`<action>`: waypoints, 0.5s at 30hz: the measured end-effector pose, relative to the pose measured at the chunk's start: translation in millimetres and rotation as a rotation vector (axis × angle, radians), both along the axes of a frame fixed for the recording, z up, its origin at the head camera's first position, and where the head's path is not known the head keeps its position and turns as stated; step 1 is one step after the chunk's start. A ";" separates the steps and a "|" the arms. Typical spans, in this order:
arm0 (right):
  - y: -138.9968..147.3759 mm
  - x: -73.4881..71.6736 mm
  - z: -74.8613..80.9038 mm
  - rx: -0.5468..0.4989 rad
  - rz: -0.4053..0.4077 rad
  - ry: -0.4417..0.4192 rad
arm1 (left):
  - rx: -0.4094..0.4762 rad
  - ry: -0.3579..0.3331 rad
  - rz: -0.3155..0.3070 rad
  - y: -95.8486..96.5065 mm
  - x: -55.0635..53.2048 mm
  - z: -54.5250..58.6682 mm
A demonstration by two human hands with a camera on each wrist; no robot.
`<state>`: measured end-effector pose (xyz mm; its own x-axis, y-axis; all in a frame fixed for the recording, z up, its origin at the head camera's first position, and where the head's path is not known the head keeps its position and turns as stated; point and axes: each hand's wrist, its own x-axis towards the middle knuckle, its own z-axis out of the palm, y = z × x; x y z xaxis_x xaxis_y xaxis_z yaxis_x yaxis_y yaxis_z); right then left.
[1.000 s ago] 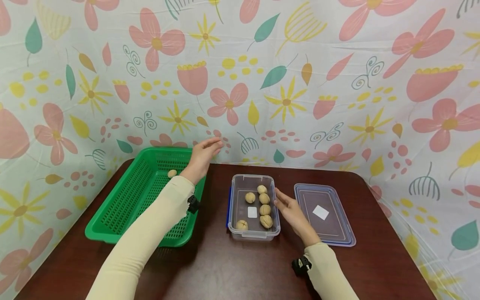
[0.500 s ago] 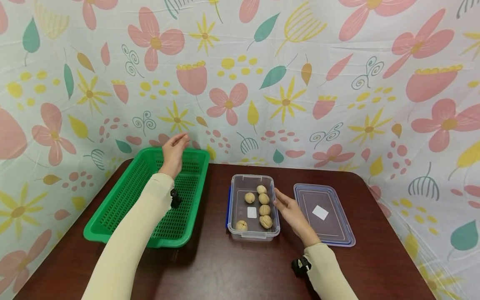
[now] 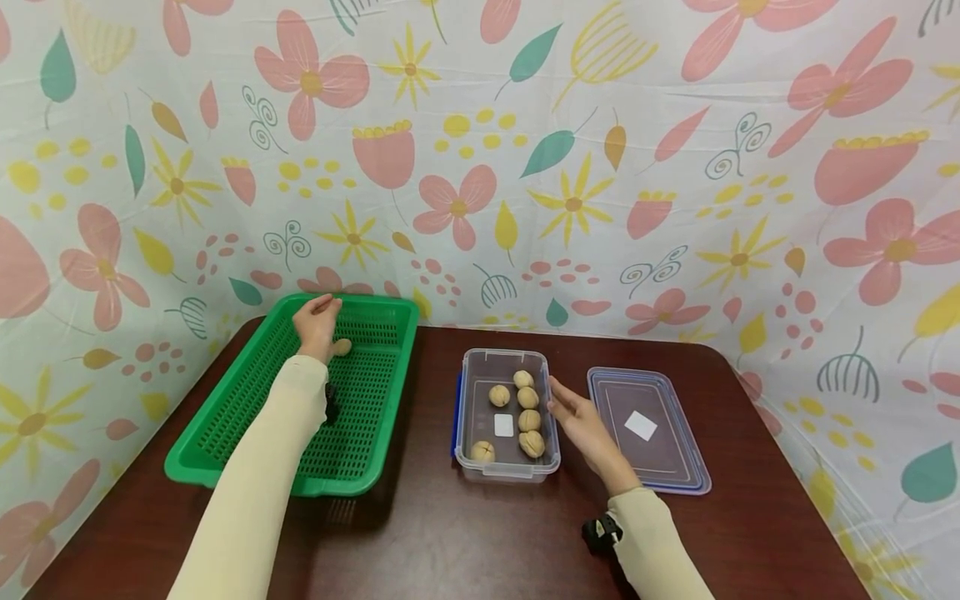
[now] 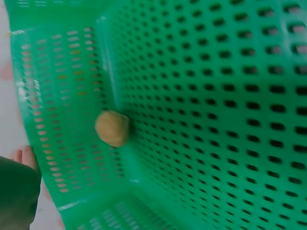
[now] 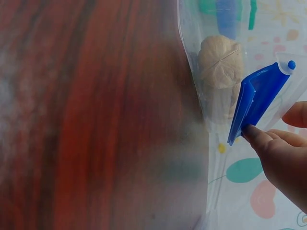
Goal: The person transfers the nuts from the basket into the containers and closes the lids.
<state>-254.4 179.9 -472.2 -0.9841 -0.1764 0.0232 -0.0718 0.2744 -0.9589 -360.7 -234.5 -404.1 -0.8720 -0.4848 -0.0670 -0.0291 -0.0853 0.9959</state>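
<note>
My left hand [image 3: 317,323] hovers over the far end of a green perforated basket [image 3: 180,467], fingers bent slightly and nothing seen between them. Close to its wrist lies one walnut [image 3: 342,347] in the basket; the left wrist view has this walnut [image 4: 112,128] against the basket's end wall, with fingertips [image 4: 29,157] beyond the rim. My right hand [image 3: 588,429] touches the right side of a clear plastic box [image 3: 504,471] holding several walnuts [image 3: 529,421]. In the right wrist view, a finger of the right hand [image 5: 288,158] meets the blue latch [image 5: 261,96]; the thumb stands apart from it.
A clear lid [image 3: 660,458] with a blue edge lies on the dark wooden table [image 3: 450,550], right of the box. Another blue latch [image 3: 456,417] hangs along the box's left side. A flower-patterned cloth [image 3: 465,83] rises behind the table.
My left hand has moved left from the basket's right rim to over its far end, then lower, bringing the walnut back into sight. The right hand and box have stayed put.
</note>
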 end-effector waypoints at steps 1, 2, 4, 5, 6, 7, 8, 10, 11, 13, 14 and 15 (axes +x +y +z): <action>0.4 0.1 0.1 0.000 0.001 0.002 | 0.008 -0.019 0.009 -1.8 -0.6 -2.4; 0.7 0.1 0.1 0.000 0.000 0.004 | 0.017 -0.035 0.016 -3.4 -1.1 -4.7; 1.3 0.1 0.3 -0.001 0.001 0.007 | 0.032 -0.072 0.027 -5.8 -1.8 -8.9; 1.5 0.2 0.3 0.001 0.000 0.006 | 0.033 -0.095 0.032 -6.9 -1.8 -11.0; 1.6 0.3 0.4 0.000 0.000 0.005 | 0.033 -0.119 0.034 -7.8 -1.6 -12.8; 1.7 0.5 0.5 0.002 0.003 0.001 | 0.034 -0.146 0.036 -8.9 -1.7 -14.6; 1.7 0.7 0.6 0.003 0.005 -0.001 | 0.034 -0.172 0.037 -9.4 -1.4 -16.0; 1.6 1.0 0.9 0.001 0.006 -0.008 | 0.026 -0.225 0.032 -11.2 -1.6 -18.7; 1.6 1.2 1.1 0.001 0.009 -0.010 | 0.041 -0.240 0.033 -12.0 -1.9 -19.9; 1.6 1.4 1.4 0.000 0.017 -0.012 | 0.036 -0.282 0.024 -13.6 -2.4 -21.6; 1.7 1.4 1.5 -0.003 0.017 -0.012 | 0.044 -0.295 0.020 -14.1 -2.8 -22.4; 1.7 1.5 1.5 -0.007 0.016 -0.014 | 0.069 -0.301 0.023 -14.4 -3.4 -23.1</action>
